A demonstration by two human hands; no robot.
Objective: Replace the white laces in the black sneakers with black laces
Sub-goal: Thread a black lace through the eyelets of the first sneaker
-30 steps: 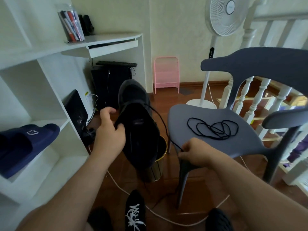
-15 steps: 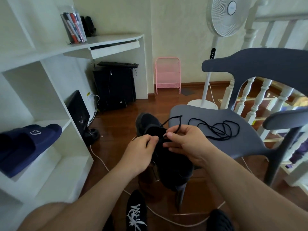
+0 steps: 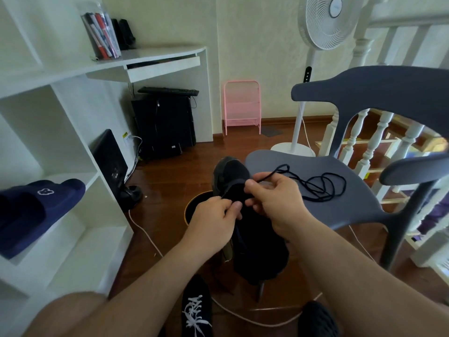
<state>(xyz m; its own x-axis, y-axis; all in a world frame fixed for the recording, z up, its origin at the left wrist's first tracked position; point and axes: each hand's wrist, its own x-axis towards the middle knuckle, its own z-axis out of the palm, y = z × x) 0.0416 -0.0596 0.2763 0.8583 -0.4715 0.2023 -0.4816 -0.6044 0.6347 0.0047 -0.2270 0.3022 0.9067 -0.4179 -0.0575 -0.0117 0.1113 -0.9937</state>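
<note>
Head view shows the black sneaker (image 3: 252,229) held above the floor, both hands at its eyelets. Left hand (image 3: 213,227) and right hand (image 3: 274,203) pinch the black lace (image 3: 279,171), fingers curled. Lace looks limp and light; best gripped near its tip. No legible writing.

Left side, a white shelf unit (image 3: 73,152) with a navy slipper (image 3: 36,210) lying in one cubby. Above it, on the desk (image 3: 155,53), a clear holder of markers (image 3: 102,35). Under the desk stands a black computer tower (image 3: 165,125) with a keyboard (image 3: 168,91) laid on top. By the far wall, a pink rack (image 3: 242,107). A white fan (image 3: 325,23) rises behind the grey chair (image 3: 340,210). Down low, a gold-rimmed bin (image 3: 192,207), a pale cable (image 3: 145,237) across the wood floor (image 3: 175,181).
</note>
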